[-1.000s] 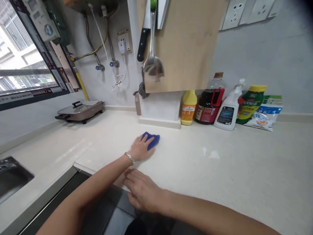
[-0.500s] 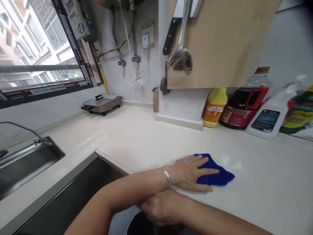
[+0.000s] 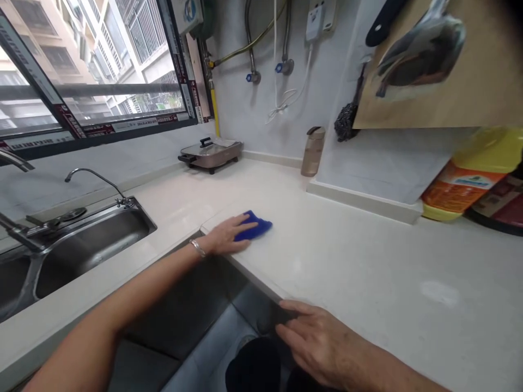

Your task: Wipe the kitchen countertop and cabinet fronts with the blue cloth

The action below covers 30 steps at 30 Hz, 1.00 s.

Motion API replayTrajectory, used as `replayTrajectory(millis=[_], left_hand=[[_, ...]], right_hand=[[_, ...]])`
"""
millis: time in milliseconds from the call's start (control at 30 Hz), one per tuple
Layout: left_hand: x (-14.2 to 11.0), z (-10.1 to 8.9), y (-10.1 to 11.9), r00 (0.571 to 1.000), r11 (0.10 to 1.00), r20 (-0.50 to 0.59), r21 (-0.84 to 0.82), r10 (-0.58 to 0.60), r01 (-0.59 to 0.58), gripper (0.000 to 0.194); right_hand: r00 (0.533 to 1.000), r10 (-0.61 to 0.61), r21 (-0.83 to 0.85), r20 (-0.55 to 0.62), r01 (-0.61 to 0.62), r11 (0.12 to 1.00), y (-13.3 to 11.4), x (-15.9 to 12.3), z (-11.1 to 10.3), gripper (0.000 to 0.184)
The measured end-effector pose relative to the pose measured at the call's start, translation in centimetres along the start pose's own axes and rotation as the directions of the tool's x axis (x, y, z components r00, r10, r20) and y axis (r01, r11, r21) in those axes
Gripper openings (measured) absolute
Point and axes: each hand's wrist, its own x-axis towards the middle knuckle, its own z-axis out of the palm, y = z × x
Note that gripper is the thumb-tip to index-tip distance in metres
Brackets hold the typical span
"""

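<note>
My left hand (image 3: pixel 224 235), with a silver bracelet at the wrist, lies flat with fingers spread. Its palm and fingers press a blue cloth (image 3: pixel 254 227) against the white countertop (image 3: pixel 347 272), close to the inner corner. Part of the cloth is hidden beneath the fingers. My right hand (image 3: pixel 316 340) is at the counter's front edge, nearer to me. Its index finger reaches to the edge, and the other fingers are loosely bent and apart, holding nothing.
A steel sink (image 3: pixel 93 245) with taps is on the left. An electric pan (image 3: pixel 212 153) and a brown bottle (image 3: pixel 313 152) stand at the back. A yellow bottle (image 3: pixel 466 179) stands right, below a hanging ladle (image 3: pixel 425 51) and cutting board (image 3: pixel 486 100). A whitish patch (image 3: pixel 440 292) marks the counter.
My left hand has slid the cloth leftward and away, to the counter's inner corner. My right hand, earlier under the left forearm, is now apart from it at the edge. The view has turned left.
</note>
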Motion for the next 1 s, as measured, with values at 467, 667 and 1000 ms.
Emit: replayTrajectory(millis=[467, 667, 1000], left_hand=[[-1.9, -3.4, -13.8, 0.748, 0.749, -0.144, 0.056, -0.648, 0.660, 0.086], [0.9, 0.1, -3.0, 0.899, 0.902, -0.116, 0.046, -0.421, 0.429, 0.085], [6.6, 3.6, 15.5, 0.994, 0.982, 0.031, -0.157, 0.107, -0.101, 0.084]], right_hand=[[0.976, 0.170, 0.264, -0.135, -0.130, 0.956, 0.6, 1.1, -1.2, 0.031], [0.896, 0.324, 0.306, -0.305, -0.230, 0.924, 1.2, 1.6, -1.7, 0.045], [0.624, 0.496, 0.087, -0.604, -0.567, 0.819, 3.5, 0.0, -2.6, 0.032]])
